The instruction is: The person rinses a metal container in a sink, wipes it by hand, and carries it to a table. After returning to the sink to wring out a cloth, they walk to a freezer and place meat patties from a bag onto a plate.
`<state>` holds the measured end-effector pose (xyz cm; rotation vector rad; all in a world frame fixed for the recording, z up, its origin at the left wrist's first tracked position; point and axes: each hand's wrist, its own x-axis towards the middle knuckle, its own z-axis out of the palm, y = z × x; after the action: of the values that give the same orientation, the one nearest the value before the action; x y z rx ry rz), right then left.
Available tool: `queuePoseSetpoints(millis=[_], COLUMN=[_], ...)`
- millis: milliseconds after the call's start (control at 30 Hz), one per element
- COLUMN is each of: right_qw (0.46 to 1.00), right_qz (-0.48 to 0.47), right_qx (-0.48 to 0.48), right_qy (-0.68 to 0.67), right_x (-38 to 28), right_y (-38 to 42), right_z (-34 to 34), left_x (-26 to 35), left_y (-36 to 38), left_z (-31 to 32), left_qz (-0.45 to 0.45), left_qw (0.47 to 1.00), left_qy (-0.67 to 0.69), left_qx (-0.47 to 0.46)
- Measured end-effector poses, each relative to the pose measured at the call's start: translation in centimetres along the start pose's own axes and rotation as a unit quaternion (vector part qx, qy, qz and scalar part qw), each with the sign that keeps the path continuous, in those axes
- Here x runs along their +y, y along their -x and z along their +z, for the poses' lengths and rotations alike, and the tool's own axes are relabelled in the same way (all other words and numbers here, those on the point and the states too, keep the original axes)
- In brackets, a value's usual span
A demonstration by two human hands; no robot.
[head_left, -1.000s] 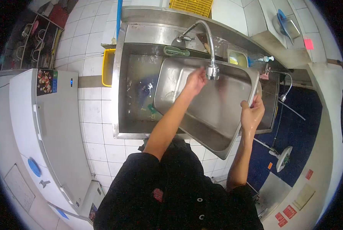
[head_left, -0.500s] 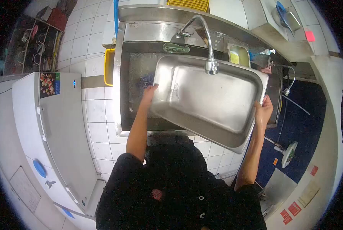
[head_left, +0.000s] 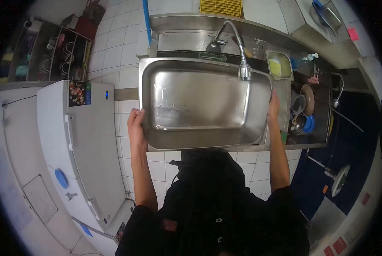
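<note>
A: Where is the pan (head_left: 199,102) found?

B: It is held level over the sink (head_left: 285,147), its hollow turned upward, directly ahead of the body. The tap (head_left: 244,72) head hangs just above its far right corner, close to the rim; whether they touch cannot be told.

A: How is it gripped?

B: The left hand (head_left: 135,123) is closed over the left short edge near the front corner, fingers curled on the rim. The right hand (head_left: 273,109) is clamped on the right short edge, thumb and fingers wrapped around the lip. Nothing else is held in either hand.

A: And its long axis?

B: It runs from left to right, spanning the gap between the two hands. Both hands are equally near, one at each end, though the left hand is set slightly nearer the body.

A: What room is seen around it?

B: On the left, a white cabinet (head_left: 84,141) stands just beside the left forearm, with tiled wall between. On the right, a second basin holding dishes (head_left: 304,113) lies just past the right hand. Behind, a soap tub (head_left: 279,66) sits on the back ledge. Toward the body, the pan's front edge overhangs the sink's front rim, and open space is left below it.
</note>
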<state>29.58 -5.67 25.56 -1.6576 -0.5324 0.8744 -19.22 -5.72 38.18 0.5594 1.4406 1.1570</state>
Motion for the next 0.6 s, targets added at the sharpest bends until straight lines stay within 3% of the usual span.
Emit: queuePoseSetpoints(millis=[167, 267, 367, 467, 567, 600], right_qw=[0.998, 0.997, 0.989, 0.986, 0.968, 0.966], right_qz=[0.031, 0.026, 0.038, -0.009, -0.023, -0.023], right_qx=[0.015, 0.018, 0.002, -0.030, -0.044, -0.044], right_qy=[0.057, 0.077, 0.143, 0.166, 0.244, 0.255], right_x=[6.0, 4.6, 0.9, -2.1, -2.9, -2.8], right_y=[-1.4, 0.1, 2.3, 2.9, 0.6, 0.2], right_z=[1.8, 3.0, 1.9, -0.1, -3.6, -4.6], left_x=[3.6, 3.3, -0.4, -4.7, -4.4, -5.3], left_y=[3.9, 3.7, -1.0, -2.9, -1.1, -1.5], left_z=[-0.2, -1.4, -5.1, -5.0, -1.3, -1.5], left_qz=[0.039, 0.083, 0.032, -0.029, -0.094, -0.100], left_qw=[0.999, 0.993, 0.984, 0.984, 0.995, 0.993], left_qy=[-0.007, -0.085, -0.157, -0.168, -0.034, -0.058], left_qx=[0.024, 0.023, 0.083, 0.056, -0.002, -0.007])
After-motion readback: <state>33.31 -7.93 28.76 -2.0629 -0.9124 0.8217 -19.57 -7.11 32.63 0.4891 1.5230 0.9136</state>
